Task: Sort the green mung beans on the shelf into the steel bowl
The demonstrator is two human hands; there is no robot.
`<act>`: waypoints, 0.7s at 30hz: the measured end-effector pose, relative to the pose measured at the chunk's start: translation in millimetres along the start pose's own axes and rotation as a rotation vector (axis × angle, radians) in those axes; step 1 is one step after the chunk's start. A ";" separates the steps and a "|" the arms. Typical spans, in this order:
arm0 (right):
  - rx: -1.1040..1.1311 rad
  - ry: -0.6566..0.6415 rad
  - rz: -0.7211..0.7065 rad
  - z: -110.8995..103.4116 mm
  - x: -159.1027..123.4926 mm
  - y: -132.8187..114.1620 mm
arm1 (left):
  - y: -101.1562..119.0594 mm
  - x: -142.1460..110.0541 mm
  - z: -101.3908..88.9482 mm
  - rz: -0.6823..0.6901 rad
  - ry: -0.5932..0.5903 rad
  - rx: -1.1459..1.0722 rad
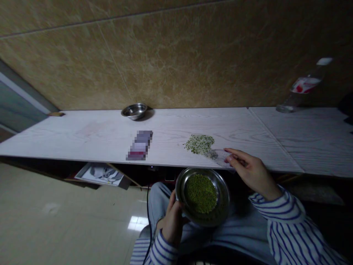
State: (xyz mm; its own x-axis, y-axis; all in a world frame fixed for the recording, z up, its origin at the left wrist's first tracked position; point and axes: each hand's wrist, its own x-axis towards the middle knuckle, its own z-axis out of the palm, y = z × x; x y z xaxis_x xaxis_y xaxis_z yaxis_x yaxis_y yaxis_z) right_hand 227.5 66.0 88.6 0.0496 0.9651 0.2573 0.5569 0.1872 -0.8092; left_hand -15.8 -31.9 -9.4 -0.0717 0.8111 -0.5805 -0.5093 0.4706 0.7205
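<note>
My left hand (173, 219) grips the left rim of a metal bowl (224, 206), held over my lap just below the table edge. Green mung beans (202, 193) cover the bottom of this bowl. Pinched in my right hand (249, 171) is a clear plastic piece (220, 157), perhaps a lid or small cup; its exact shape is hard to make out. Its far left edge meets a flat pile of white grains mixed with green beans (200, 143) on the white table (239, 129).
A smaller metal bowl (135, 111) stands near the wall. Left of the pile lies a pixelated flat object (139, 145). At the right back is a clear bottle (305, 86) with a white cap. Under the tabletop, a white box (99, 173) sticks out. A dark cable (149, 209) hangs beside my leg.
</note>
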 end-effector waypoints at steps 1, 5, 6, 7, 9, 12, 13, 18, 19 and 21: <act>0.008 0.005 0.004 -1.1 0.0 1.8 | 0.6 -0.6 2.0 -0.002 -0.015 0.001; 0.113 0.028 0.005 -5.7 7.7 9.3 | 1.0 -1.3 11.4 0.013 -0.010 0.003; 0.152 0.032 0.006 -6.4 12.4 10.9 | 0.6 -0.8 14.3 0.049 0.013 -0.010; 0.191 0.033 0.007 -6.6 18.4 12.3 | -0.2 -0.1 17.3 0.084 0.012 -0.037; 0.259 0.040 -0.008 -5.3 33.4 14.5 | -3.7 2.0 23.6 0.109 0.049 -0.101; 0.333 0.052 -0.040 1.9 58.6 18.1 | -12.8 5.0 32.0 0.089 0.065 -0.191; 0.357 0.060 -0.043 5.5 65.8 19.9 | -16.0 5.4 34.3 0.103 0.058 -0.215; 0.436 0.057 -0.004 21.9 82.0 33.3 | -24.0 3.8 42.2 0.195 0.008 -0.319; 0.441 0.054 -0.003 23.9 81.9 36.0 | -24.0 3.8 43.3 0.207 0.018 -0.331; 0.449 0.042 -0.010 26.5 80.7 40.4 | -23.9 5.1 45.2 0.218 0.033 -0.321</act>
State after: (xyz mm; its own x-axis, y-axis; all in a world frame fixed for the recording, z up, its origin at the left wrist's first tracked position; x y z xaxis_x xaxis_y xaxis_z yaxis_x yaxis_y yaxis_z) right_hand 232.0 156.4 62.7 0.0849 0.9563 0.2797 0.1426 0.2661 -0.9533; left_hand 34.7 -23.2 -12.4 -0.2326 0.8662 -0.4423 -0.7215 0.1513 0.6757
